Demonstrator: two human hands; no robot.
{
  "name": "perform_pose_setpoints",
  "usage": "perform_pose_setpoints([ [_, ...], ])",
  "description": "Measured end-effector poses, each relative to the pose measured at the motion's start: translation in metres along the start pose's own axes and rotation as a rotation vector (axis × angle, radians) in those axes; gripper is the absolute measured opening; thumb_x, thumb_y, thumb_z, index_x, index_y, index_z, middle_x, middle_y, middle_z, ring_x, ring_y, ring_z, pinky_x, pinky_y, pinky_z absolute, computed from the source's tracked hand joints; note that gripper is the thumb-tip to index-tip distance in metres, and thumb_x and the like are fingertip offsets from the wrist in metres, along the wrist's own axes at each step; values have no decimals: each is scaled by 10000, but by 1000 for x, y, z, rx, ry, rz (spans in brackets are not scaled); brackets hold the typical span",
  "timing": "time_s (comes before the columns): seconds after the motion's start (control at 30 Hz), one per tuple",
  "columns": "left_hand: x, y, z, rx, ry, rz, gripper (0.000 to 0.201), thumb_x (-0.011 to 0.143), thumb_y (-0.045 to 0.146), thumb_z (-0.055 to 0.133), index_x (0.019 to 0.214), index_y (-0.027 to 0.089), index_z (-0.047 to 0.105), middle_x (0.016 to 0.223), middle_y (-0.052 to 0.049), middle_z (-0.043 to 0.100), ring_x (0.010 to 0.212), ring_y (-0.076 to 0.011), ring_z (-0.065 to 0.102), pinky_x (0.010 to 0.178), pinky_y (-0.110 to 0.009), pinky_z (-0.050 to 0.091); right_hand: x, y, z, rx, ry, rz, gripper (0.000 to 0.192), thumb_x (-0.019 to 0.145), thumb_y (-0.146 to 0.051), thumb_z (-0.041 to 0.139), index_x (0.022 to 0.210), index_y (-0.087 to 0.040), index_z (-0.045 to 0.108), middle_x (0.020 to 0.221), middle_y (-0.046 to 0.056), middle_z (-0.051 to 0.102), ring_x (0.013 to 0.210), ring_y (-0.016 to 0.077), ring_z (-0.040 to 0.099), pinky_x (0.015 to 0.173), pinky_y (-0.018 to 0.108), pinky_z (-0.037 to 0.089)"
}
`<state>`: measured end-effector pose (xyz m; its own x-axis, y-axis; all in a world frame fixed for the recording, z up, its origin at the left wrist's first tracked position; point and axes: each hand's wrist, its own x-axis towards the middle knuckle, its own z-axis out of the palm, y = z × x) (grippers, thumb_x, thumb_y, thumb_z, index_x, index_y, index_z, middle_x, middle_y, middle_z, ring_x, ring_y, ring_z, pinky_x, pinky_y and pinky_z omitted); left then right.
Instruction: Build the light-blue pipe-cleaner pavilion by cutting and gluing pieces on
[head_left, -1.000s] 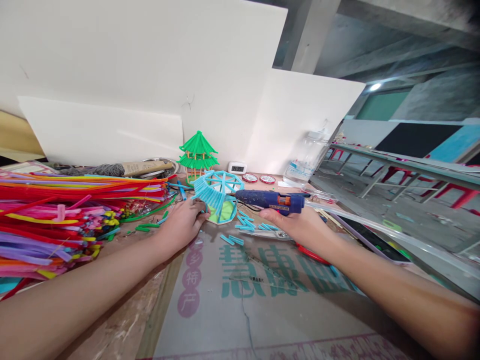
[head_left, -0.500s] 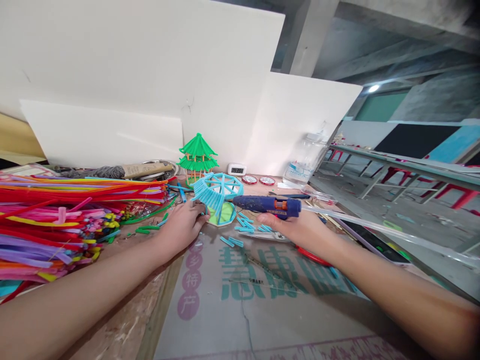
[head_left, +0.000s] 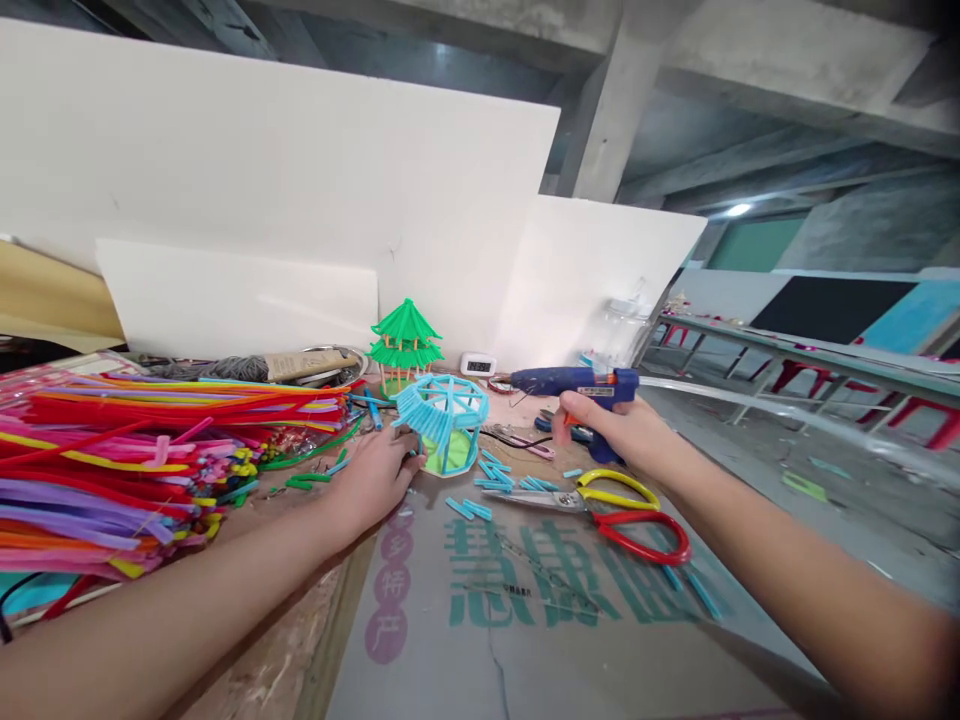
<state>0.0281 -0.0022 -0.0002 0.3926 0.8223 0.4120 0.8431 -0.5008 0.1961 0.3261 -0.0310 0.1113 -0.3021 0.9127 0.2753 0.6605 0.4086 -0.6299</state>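
Note:
My right hand [head_left: 611, 425] grips a dark blue hot glue gun [head_left: 559, 381], raised above the table, its nozzle pointing left. A clear glue stick [head_left: 697, 390] trails from its back end. My left hand [head_left: 384, 462] has its fingers closed at the left side of a small blue pavilion model [head_left: 442, 410], made of pipe-cleaner strips with a green base. Short cut blue pieces [head_left: 495, 470] lie in front of the model. Scissors [head_left: 600, 500] with one yellow and one red handle lie below my right hand.
Bundles of coloured pipe cleaners [head_left: 150, 460] fill the left side. Behind the model stand a green pagoda model [head_left: 406, 345], a small digital clock [head_left: 478, 364] and a clear plastic bottle [head_left: 619, 335]. White boards [head_left: 285, 180] rise at the back. A printed sheet [head_left: 450, 670] covers the table front.
My right hand has lifted the glue gun up and to the right, away from the model, uncovering the scissors. My left hand stays at the model. The view has tilted upward slightly.

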Motion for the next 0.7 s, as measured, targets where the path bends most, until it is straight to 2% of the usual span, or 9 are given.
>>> perform_pose_setpoints([
  [0.07, 0, 1, 0, -10, 9, 0, 257, 978, 300, 439, 946, 176, 662, 1024, -110, 637, 974, -281, 608, 839, -392, 455, 9, 11, -1, 28, 47, 28, 556, 918, -615, 436, 718, -170, 702, 810, 82, 728, 803, 197, 655, 720, 283, 480],
  [0.2, 0, 3, 1, 0, 28, -10, 252, 976, 290, 446, 950, 174, 668, 1033, -110, 635, 973, -277, 614, 849, -392, 461, 34, 36, 6, -48, -13, 132, 464, 834, -606, 584, 947, -186, 746, 927, 71, 756, 852, 226, 674, 699, 290, 507],
  [0.3, 0, 3, 3, 26, 35, -19, 241, 973, 296, 457, 954, 176, 665, 1025, -109, 639, 974, -281, 614, 851, -395, 464, 61, 53, 14, -85, -11, 116, 472, 768, -568, 684, 1079, -217, 734, 993, 40, 757, 906, 236, 667, 769, 309, 521],
  [0.43, 0, 2, 3, 16, 28, -15, 237, 974, 289, 458, 982, 174, 666, 1064, -108, 646, 1008, -283, 607, 878, -398, 458, 101, 68, 30, -127, -1, 166, 429, 697, -497, 771, 995, -189, 758, 893, 46, 753, 848, 231, 657, 740, 299, 518],
  [0.53, 0, 2, 2, -19, 25, -24, 232, 970, 301, 476, 982, 182, 674, 1084, -106, 654, 1029, -286, 609, 898, -406, 451, 127, 77, 47, -135, 13, 197, 396, 745, -478, 733, 974, -155, 750, 839, 59, 738, 775, 199, 642, 677, 273, 504],
  [0.7, 0, 2, 1, -72, 39, -28, 196, 950, 296, 519, 961, 197, 688, 1053, -90, 668, 1024, -275, 622, 872, -382, 462, 149, 96, 71, -138, -25, 237, 366, 771, -468, 724, 882, -120, 719, 699, 59, 700, 614, 144, 595, 537, 222, 454],
])
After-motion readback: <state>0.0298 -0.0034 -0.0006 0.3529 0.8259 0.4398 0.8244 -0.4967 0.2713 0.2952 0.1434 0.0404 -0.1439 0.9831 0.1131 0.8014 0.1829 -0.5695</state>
